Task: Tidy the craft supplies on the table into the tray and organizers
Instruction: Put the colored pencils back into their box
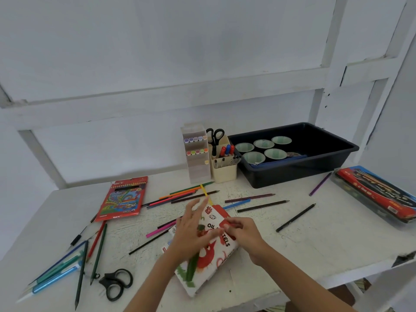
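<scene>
Now: oil pastels box (216, 260) at table (315, 244) front-centre

Long axis runs near to far, leaning slightly right; red flap (219, 213) end points away. Left hand (191, 235) rests on it, fingers straight and spread, hiding some lettering. Right hand (245, 233) pinches the flap.

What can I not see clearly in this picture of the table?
- Head view: the left hand and right hand cover the middle of the label on the box.
- Head view: the near wall of the tray hides most of the blue pouch.
- Head view: the picture's right edge cuts off the pencil case.
- Head view: the left fingers are blurred.
</scene>
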